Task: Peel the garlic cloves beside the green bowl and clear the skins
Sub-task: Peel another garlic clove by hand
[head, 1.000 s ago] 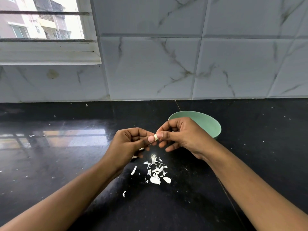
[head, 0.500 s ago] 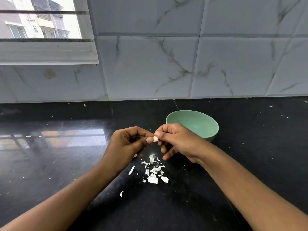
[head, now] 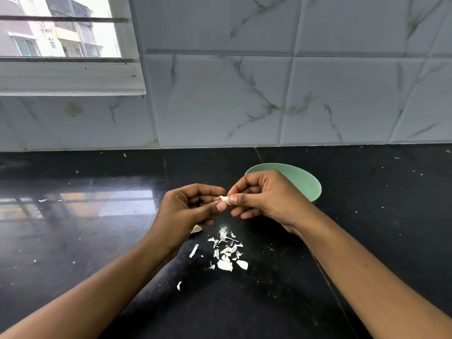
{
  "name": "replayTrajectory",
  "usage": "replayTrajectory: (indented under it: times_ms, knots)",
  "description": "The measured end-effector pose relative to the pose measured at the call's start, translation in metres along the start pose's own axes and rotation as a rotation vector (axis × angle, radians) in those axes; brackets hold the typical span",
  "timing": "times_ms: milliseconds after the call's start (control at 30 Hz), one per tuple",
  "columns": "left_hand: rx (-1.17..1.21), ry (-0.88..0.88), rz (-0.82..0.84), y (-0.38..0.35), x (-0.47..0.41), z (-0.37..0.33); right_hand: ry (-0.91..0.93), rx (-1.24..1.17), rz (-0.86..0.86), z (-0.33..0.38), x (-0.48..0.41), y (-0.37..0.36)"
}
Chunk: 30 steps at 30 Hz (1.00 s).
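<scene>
Two hands are in view, the left hand (head: 188, 209) and the right hand (head: 264, 199). They pinch one garlic clove (head: 225, 199) between them. One green bowl (head: 308, 184) sits behind the right hand. Below the hands lies one heap of garlic skins (head: 226, 253), with too many scraps to count exactly. Two stray pieces lie nearer the left forearm: a skin strip (head: 194, 250) and a skin scrap (head: 179, 285).

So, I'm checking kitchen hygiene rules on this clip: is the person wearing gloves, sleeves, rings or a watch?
No. The left hand and right hand are bare, with no gloves and no rings visible. The forearms are uncovered to the frame edge: no sleeve, watch or bracelet shows. The thumbnails look short and unpainted.
</scene>
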<state>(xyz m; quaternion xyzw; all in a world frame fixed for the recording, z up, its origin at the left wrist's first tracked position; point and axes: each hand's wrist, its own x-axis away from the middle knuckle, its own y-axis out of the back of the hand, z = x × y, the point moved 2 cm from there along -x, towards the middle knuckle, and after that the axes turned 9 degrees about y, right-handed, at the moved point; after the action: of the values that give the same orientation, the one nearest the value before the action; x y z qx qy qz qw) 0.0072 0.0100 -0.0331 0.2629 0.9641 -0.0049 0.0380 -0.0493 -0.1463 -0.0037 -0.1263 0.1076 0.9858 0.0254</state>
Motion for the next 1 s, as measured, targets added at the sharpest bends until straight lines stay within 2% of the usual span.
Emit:
replayTrajectory:
  times_ms: [133, 267, 400, 733, 1000]
  knots:
    - [0.12, 0.085, 0.005, -0.002, -0.002, 0.004, -0.009, 0.024, 0.016, -0.003, 0.0, -0.003]
    - [0.088, 0.06, -0.008, -0.002, 0.0, 0.002, -0.002, 0.197, 0.093, -0.002, 0.002, -0.005]
    - [0.092, 0.076, 0.001, 0.001, -0.001, -0.001, 0.082, 0.331, 0.152, 0.0, 0.004, -0.009]
    - [0.271, 0.133, 0.047, 0.0, 0.0, -0.005, -0.025, -0.075, 0.064, -0.007, 0.003, -0.022]
    - [0.308, 0.126, 0.044, -0.001, 0.002, -0.004, -0.174, -0.35, 0.015, -0.008, 0.005, -0.027]
